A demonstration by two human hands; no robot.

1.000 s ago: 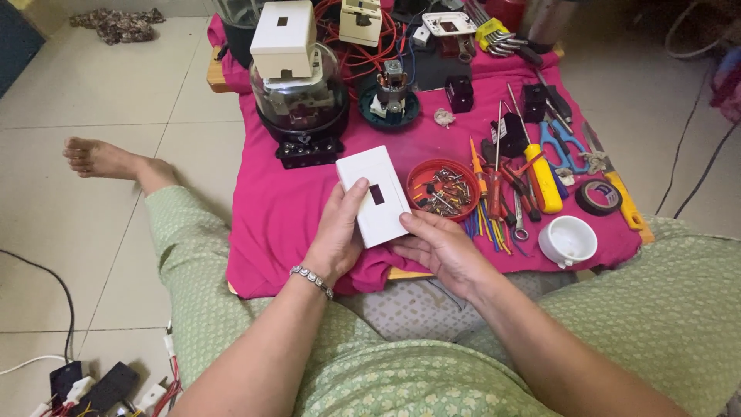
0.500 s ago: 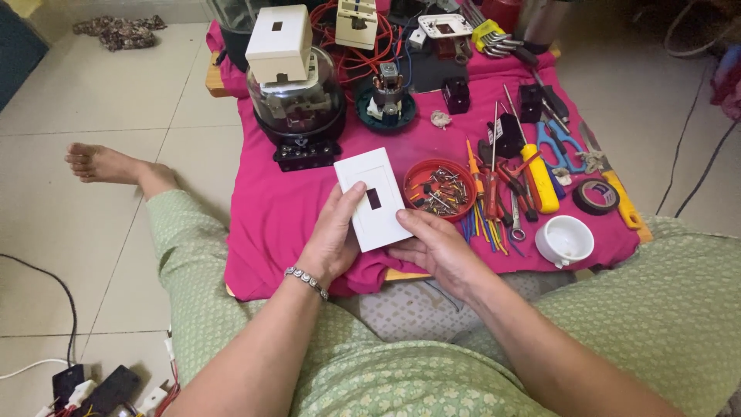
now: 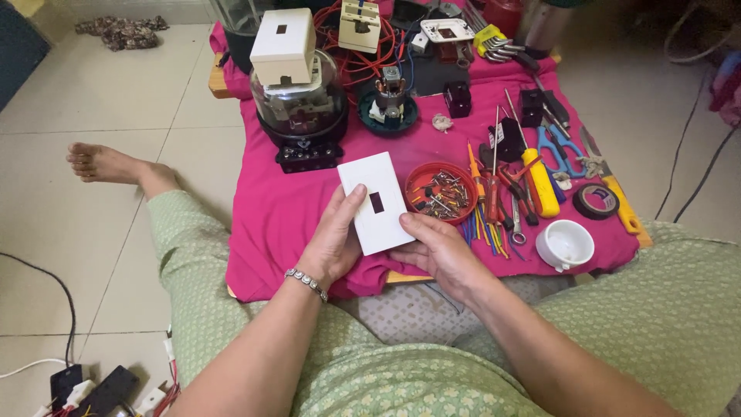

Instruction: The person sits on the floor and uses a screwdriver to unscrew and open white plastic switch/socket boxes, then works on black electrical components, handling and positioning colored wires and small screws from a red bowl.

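Looking down: I see my two hands over a bright pink cloth (image 3: 293, 208) spread on the tiled floor.
Glass-domed meter (image 3: 299, 108): at the cloth's far left part, a white box on top.
White rectangular plastic cover plate with a small dark slot (image 3: 376, 202): above the cloth's near edge, held between both hands.
Left hand (image 3: 333, 245): clamped on the plate's left edge, thumb on its face.
Right hand (image 3: 438, 251): gripping the plate's lower right corner.
Red round dish of screws (image 3: 441, 191): on the cloth, just right of the plate.
White cup (image 3: 565, 245): at the cloth's near right corner.
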